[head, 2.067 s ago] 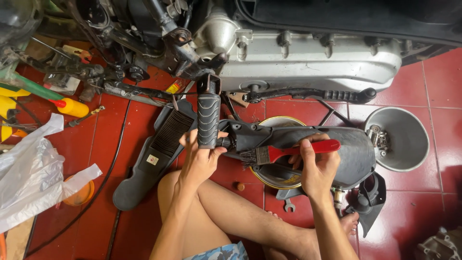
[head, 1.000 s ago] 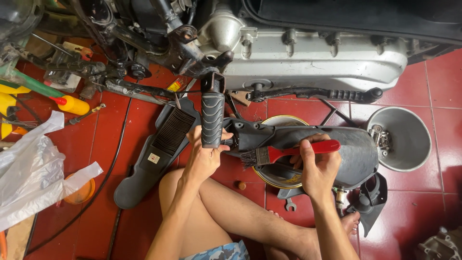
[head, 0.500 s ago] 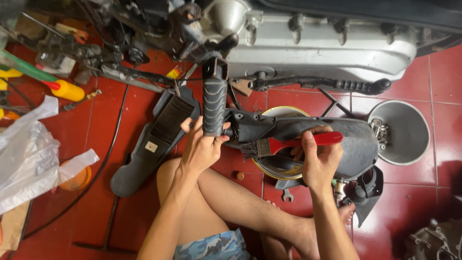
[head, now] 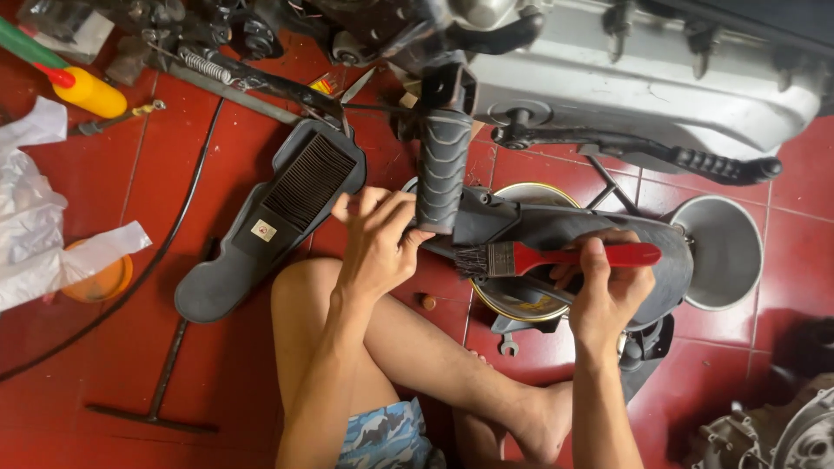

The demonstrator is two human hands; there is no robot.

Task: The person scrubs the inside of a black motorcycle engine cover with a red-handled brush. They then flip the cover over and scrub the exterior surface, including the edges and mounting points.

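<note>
We note bare forearms and bare legs, no sleeves. Left hand (head: 375,246) and right hand (head: 605,295) are ungloved. Shorts (head: 385,437) carry blue-and-white camouflage print.

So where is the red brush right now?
In the head view, the red brush is right of centre, held in the right hand. Its bristles rest on the black plastic cover, above the round tin.
</note>
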